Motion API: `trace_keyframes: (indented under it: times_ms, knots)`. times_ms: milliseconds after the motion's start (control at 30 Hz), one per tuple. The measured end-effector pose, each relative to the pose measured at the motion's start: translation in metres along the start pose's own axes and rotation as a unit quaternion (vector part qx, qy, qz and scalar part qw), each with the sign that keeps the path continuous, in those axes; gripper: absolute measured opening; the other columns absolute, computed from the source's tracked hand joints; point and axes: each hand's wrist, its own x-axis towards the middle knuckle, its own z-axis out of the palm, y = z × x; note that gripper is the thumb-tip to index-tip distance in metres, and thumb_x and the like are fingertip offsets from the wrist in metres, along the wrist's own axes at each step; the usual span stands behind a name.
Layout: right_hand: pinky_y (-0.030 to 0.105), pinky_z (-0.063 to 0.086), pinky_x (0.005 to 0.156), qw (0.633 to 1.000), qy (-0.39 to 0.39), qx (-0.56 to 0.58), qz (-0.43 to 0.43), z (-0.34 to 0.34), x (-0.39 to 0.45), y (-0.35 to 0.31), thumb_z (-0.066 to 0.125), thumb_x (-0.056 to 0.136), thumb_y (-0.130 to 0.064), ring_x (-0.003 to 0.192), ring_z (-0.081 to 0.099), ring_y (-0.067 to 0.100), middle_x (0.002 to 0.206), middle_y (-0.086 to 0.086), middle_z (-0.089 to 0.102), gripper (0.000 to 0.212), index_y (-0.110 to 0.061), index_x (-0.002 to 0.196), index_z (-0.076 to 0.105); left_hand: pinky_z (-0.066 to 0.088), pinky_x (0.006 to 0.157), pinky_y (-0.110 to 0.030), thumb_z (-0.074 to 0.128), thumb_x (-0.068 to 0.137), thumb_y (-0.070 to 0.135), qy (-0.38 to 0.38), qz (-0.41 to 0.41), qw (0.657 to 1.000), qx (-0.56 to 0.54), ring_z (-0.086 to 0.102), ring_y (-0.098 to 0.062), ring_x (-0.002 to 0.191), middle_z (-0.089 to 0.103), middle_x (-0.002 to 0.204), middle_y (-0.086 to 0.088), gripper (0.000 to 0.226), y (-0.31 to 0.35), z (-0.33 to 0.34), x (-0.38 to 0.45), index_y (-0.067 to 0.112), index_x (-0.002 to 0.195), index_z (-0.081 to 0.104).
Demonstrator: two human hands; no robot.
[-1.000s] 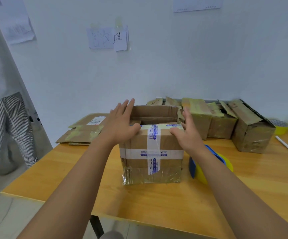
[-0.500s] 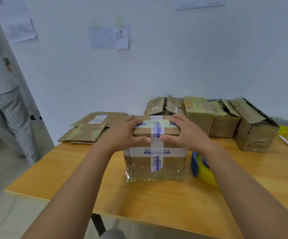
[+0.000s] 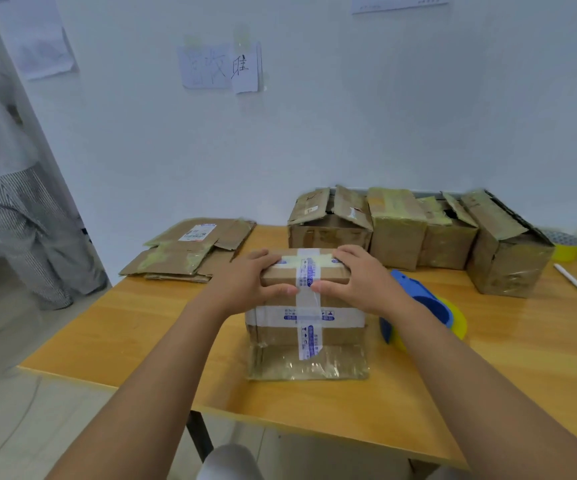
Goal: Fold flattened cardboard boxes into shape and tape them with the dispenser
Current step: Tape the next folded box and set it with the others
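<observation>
The right arm hides most of the tape dispenser (image 3: 418,299).

Bright even indoor light, soft faint shadows, wide-angle bending at edges, slight overall softness, left edge blurred

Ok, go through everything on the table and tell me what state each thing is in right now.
front box: top flaps closed, untaped
left hand: holding flaps down
right hand: holding flaps down
tape dispenser: lying beside box, untouched
flattened boxes: stacked, unfolded
back boxes: assembled, in a row
</observation>
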Motion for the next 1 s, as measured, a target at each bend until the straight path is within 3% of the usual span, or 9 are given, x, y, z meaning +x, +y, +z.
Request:
trace_keyframes:
  times_ms: [133, 233, 333, 467, 567, 633, 733, 867, 1000]
  knots:
    - [0.036, 0.041, 0.108, 1.0, 0.011, 0.015, 0.003, 0.011, 0.002, 0.0, 0.059, 0.08, -0.073, 0.137, 0.036, 0.015, 0.157, -0.007, 0.025, 0.096, -0.016, 0.153, 0.034, 0.036, 0.11, -0.04, 0.044, 0.063, 0.089, 0.004, -0.03, 0.999, -0.016, 0.033, -0.019, 0.143, 0.024, 0.163, 0.006, 0.105, 0.003, 0.003, -0.003, 0.033, 0.152, 0.036]
    - [0.037, 0.046, 0.102, 1.0, -0.005, 0.002, 0.006, 0.012, 0.001, 0.001, 0.055, 0.08, -0.076, 0.13, 0.042, 0.012, 0.154, -0.01, 0.026, 0.096, -0.016, 0.152, 0.035, 0.036, 0.107, -0.036, 0.05, 0.068, 0.085, 0.009, -0.03, 0.999, -0.021, 0.037, -0.017, 0.141, 0.024, 0.162, 0.009, 0.097, 0.009, 0.002, -0.009, 0.032, 0.149, 0.041]
    - [0.038, 0.047, 0.099, 0.999, -0.014, 0.029, 0.013, 0.014, -0.002, 0.003, 0.044, 0.088, -0.075, 0.127, 0.043, 0.01, 0.151, -0.012, 0.028, 0.086, -0.015, 0.15, 0.037, 0.033, 0.111, -0.04, 0.038, 0.076, 0.087, 0.012, -0.04, 0.999, -0.007, 0.029, -0.02, 0.146, 0.027, 0.162, 0.009, 0.088, 0.012, 0.004, -0.013, 0.033, 0.145, 0.046]
    - [0.041, 0.035, 0.115, 0.999, -0.024, 0.025, 0.011, 0.014, -0.002, 0.004, 0.032, 0.1, -0.063, 0.145, 0.027, 0.013, 0.159, -0.009, 0.022, 0.072, -0.015, 0.154, 0.031, -0.011, 0.12, -0.046, 0.015, 0.101, 0.059, 0.063, -0.043, 0.992, 0.099, -0.005, -0.03, 0.153, 0.041, 0.153, 0.0, 0.063, 0.028, 0.013, -0.005, 0.026, 0.136, 0.055]
    - [0.048, 0.008, 0.123, 0.996, -0.042, -0.074, 0.01, 0.007, -0.002, -0.001, 0.022, 0.102, -0.06, 0.153, -0.003, 0.017, 0.166, -0.005, 0.011, 0.07, -0.018, 0.158, 0.021, 0.018, 0.121, -0.041, 0.014, 0.105, 0.041, 0.065, -0.036, 0.992, 0.104, 0.025, -0.028, 0.145, 0.045, 0.147, -0.012, 0.054, 0.037, 0.02, 0.001, 0.015, 0.138, 0.048]
    - [0.052, -0.003, 0.123, 0.989, -0.032, -0.141, -0.017, 0.007, -0.005, -0.007, 0.015, 0.104, -0.058, 0.153, -0.014, 0.02, 0.167, -0.005, 0.005, 0.066, -0.023, 0.16, 0.015, 0.023, 0.119, -0.041, 0.011, 0.106, 0.045, 0.045, -0.04, 0.995, 0.077, 0.024, -0.027, 0.147, 0.033, 0.156, -0.015, 0.055, 0.037, 0.02, -0.001, 0.026, 0.153, 0.031]
    - [0.048, 0.003, 0.125, 0.989, -0.047, -0.133, -0.044, 0.011, -0.009, -0.014, 0.013, 0.107, -0.05, 0.154, -0.006, 0.017, 0.168, -0.005, 0.007, 0.058, -0.025, 0.159, 0.016, 0.015, 0.121, -0.043, 0.006, 0.104, 0.053, 0.002, -0.048, 0.994, 0.095, 0.006, -0.027, 0.153, 0.014, 0.165, -0.013, 0.055, 0.036, 0.018, -0.003, 0.041, 0.157, 0.011]
    - [0.046, 0.01, 0.125, 0.993, -0.073, -0.08, -0.035, 0.006, -0.01, -0.016, 0.016, 0.108, -0.045, 0.153, 0.0, 0.013, 0.167, -0.006, 0.011, 0.055, -0.023, 0.158, 0.021, 0.01, 0.124, -0.042, 0.005, 0.105, 0.05, 0.017, 0.0, 0.993, 0.121, 0.009, -0.026, 0.153, 0.016, 0.165, -0.011, 0.057, 0.048, 0.024, -0.001, 0.032, 0.158, 0.017]
    - [0.038, 0.01, 0.125, 0.998, -0.06, 0.007, -0.031, 0.005, -0.011, -0.013, 0.022, 0.109, -0.032, 0.153, 0.005, 0.009, 0.166, -0.007, 0.014, 0.05, -0.021, 0.158, 0.023, 0.012, 0.123, -0.041, 0.007, 0.101, 0.06, 0.018, 0.008, 0.993, 0.116, 0.01, -0.025, 0.153, 0.014, 0.166, -0.007, 0.06, 0.054, 0.026, -0.005, 0.04, 0.156, 0.016]
